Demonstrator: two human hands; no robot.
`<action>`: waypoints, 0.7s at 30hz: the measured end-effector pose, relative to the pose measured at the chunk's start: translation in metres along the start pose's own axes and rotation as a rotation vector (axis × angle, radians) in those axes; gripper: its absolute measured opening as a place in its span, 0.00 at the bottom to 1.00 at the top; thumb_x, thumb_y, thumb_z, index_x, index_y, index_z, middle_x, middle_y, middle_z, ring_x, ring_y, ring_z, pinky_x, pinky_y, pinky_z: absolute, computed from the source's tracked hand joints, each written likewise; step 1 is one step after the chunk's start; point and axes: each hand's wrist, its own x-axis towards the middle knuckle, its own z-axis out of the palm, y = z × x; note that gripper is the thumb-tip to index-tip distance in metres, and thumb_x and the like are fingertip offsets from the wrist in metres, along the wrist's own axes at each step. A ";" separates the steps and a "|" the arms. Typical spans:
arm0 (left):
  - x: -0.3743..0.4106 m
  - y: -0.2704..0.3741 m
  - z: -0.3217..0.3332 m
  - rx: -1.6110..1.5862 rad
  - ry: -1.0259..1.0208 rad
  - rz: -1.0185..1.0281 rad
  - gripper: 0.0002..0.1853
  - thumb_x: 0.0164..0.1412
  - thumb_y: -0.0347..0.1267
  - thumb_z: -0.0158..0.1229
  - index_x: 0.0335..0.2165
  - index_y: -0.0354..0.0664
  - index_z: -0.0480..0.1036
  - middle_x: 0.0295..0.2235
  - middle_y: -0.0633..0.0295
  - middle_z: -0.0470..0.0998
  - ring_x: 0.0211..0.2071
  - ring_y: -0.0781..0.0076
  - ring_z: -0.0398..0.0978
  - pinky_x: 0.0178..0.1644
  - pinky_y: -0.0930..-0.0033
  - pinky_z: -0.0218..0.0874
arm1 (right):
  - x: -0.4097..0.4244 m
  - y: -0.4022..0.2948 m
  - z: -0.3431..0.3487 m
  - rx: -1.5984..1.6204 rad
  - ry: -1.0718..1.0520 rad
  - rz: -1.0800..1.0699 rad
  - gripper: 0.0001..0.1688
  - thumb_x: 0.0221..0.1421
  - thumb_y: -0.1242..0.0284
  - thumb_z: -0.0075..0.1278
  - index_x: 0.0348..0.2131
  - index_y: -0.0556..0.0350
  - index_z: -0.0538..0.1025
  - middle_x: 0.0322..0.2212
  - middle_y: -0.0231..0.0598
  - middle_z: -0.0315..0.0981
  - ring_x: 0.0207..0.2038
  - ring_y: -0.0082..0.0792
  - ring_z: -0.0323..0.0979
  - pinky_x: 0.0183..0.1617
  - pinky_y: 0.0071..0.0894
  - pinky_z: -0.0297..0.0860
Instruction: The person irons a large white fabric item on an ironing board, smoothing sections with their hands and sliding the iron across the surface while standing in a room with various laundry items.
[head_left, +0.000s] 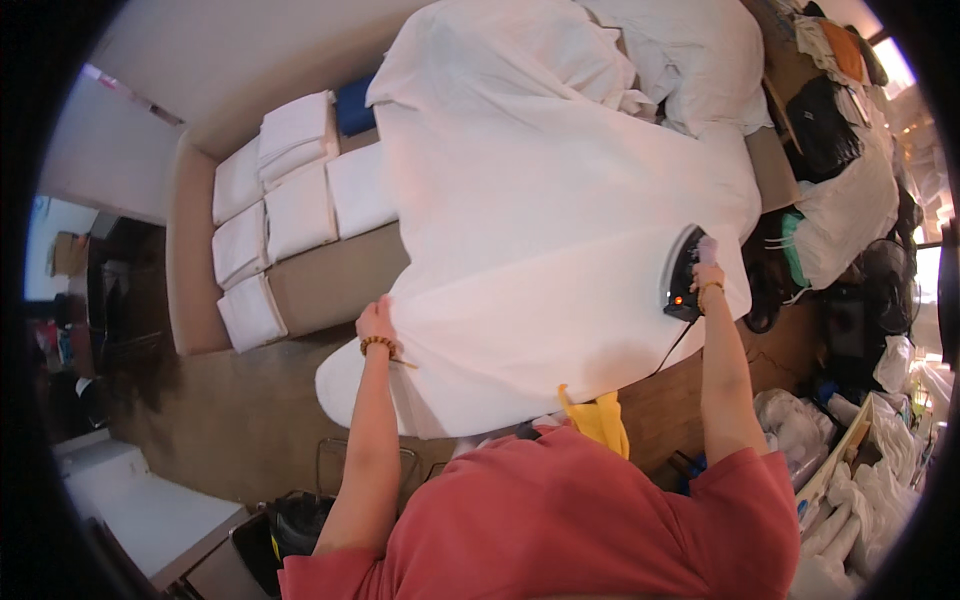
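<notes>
A large white cloth (525, 210) is spread over an ironing board (341, 386), whose rounded end shows at the left. My left hand (376, 321) grips the cloth's left edge, and creases fan out from the fingers. At the right, my right hand (706, 276) is wrapped around the handle of a clothes iron (681, 281). The iron rests on the cloth with its tip away from me, and an orange light glows at its heel. From there a black cord (671, 351) runs down over the board's near edge.
A sofa (330, 289) at the left bears several folded white cloth stacks (298, 217) and a blue item (355, 105). More white fabric (694, 60) is heaped at the far side. A yellow cloth (600, 424) hangs near my waist. Plastic bags (795, 427) crowd the right.
</notes>
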 end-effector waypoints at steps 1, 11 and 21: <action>-0.001 -0.003 -0.002 -0.029 -0.035 0.007 0.23 0.56 0.46 0.47 0.24 0.35 0.71 0.25 0.45 0.73 0.28 0.45 0.71 0.32 0.54 0.61 | -0.001 0.001 0.000 0.007 -0.062 -0.035 0.12 0.39 0.80 0.44 0.30 0.59 0.66 0.12 0.36 0.61 0.10 0.30 0.62 0.09 0.31 0.59; -0.011 -0.012 0.007 -0.364 0.205 0.170 0.16 0.57 0.42 0.48 0.27 0.40 0.70 0.21 0.47 0.73 0.25 0.45 0.70 0.29 0.56 0.62 | -0.253 0.005 0.168 -0.589 -0.674 -0.777 0.23 0.31 0.77 0.47 0.36 0.59 0.73 0.24 0.49 0.73 0.24 0.42 0.72 0.28 0.36 0.70; -0.175 -0.088 0.003 -0.210 -0.326 0.110 0.21 0.51 0.45 0.54 0.26 0.34 0.68 0.23 0.45 0.74 0.28 0.42 0.71 0.32 0.51 0.60 | -0.409 -0.034 0.293 -0.914 -1.065 -1.022 0.23 0.36 0.74 0.43 0.38 0.54 0.73 0.33 0.56 0.72 0.38 0.53 0.70 0.45 0.41 0.66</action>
